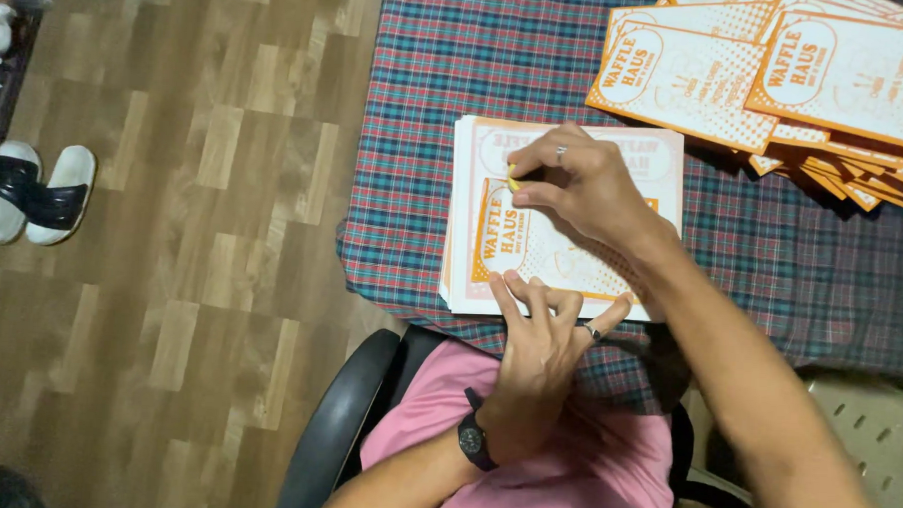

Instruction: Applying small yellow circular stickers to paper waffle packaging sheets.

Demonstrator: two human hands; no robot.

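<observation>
Head view, looking down on a bench covered in a red-and-teal plaid cloth.

Right hand: fingers curled in, thumb and forefinger pinched shut on a small yellow piece at the upper left of the top sheet. A ring shows on one finger. What the piece is cannot be told; most of it is hidden by the fingertips.

Left hand: flat, fingers spread, tips pressing the near edge of the sheet stack. It grips nothing. Ring on one finger, dark watch on the wrist.

Stack: white sheets printed in orange, squared up, lying at the bench's near edge directly in front of the person. The top sheet carries an orange-bordered panel, partly covered by both hands.

Bags: a fanned pile of orange-and-white printed paper bags at the far right of the bench, apart from the stack, overlapping one another.

Person seated in a black chair, pink garment across the lap. Wood-pattern floor to the left, with a pair of black-and-white sandals near the frame edge.
</observation>
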